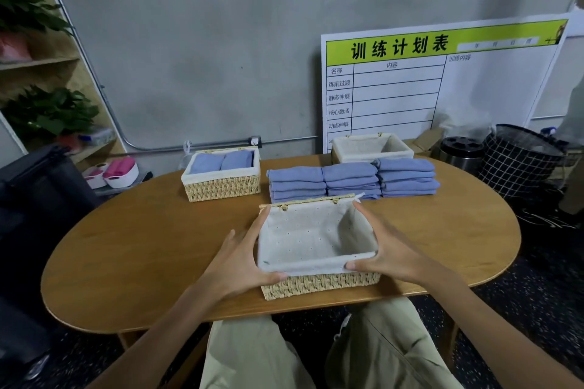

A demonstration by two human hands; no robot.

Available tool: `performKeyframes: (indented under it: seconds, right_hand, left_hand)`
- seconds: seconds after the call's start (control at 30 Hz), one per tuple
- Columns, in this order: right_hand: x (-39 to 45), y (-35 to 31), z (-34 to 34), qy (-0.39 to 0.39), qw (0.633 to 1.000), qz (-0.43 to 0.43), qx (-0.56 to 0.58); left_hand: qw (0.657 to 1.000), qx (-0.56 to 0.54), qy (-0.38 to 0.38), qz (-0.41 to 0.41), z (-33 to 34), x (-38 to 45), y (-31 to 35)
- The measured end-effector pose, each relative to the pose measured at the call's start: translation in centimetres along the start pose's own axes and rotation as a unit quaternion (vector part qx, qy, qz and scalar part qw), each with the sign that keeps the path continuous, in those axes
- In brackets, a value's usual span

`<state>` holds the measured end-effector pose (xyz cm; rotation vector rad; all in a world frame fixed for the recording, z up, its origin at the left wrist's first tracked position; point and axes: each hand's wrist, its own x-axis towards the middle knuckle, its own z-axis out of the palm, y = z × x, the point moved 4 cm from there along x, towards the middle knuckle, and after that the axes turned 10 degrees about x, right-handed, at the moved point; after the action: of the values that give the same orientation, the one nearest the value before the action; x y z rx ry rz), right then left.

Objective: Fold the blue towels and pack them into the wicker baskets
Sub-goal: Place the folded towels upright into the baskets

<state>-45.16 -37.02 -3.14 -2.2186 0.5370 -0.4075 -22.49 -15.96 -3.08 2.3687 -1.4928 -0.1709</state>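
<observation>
An oval wooden table fills the view, with a white chart board leaning on the grey wall behind it. Near the front edge sits a wicker basket with a white cloth liner and nothing inside. The left hand grips its left side, thumb curled over the front rim and fingers stretched along the wall. The right hand grips the right side the same way, thumb on the front rim. Just behind this basket, 3 stacks of folded blue towels stand side by side, touching. To the left, a second basket holds 2 folded towels. A third basket sits at the far edge, behind the stacks.
</observation>
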Motion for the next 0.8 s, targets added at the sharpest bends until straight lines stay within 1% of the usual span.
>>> performKeyframes:
  seconds: [0.23, 0.37, 0.47, 0.53, 0.67, 0.73, 0.8]
  right_hand:
    - [0.2, 1.0, 0.3, -0.001, 1.000, -0.002, 0.021]
    - [0.2, 1.6, -0.3, 0.000, 0.999, -0.003, 0.036]
    - [0.5, 1.9, -1.1, 0.020, 0.998, 0.002, 0.058]
    - [1.1, 2.0, -1.7, 0.044, 0.997, 0.003, 0.056]
    - [4.2, 1.0, -3.0, 0.116, 0.991, -0.002, 0.066]
    - [6.6, 0.1, -3.2, 0.130, 0.989, -0.016, 0.066]
    - [9.5, -0.6, -3.0, 0.127, 0.991, -0.037, 0.036]
  left_hand:
    - [1.000, -0.015, -0.008, -0.004, 0.8, 0.4, -1.1]
    - [1.000, -0.014, -0.023, 0.010, 0.6, 0.2, -1.4]
    - [0.998, -0.048, -0.016, 0.034, 0.2, 0.0, -2.1]
    - [0.997, -0.072, 0.010, 0.042, -0.6, 0.4, -2.3]
    - [0.995, -0.052, 0.087, -0.010, -3.4, 3.7, -1.7]
    - [0.990, -0.035, 0.137, -0.027, -4.6, 6.5, -1.4]
    - [0.984, -0.019, 0.179, -0.014, -5.3, 10.1, -1.5]
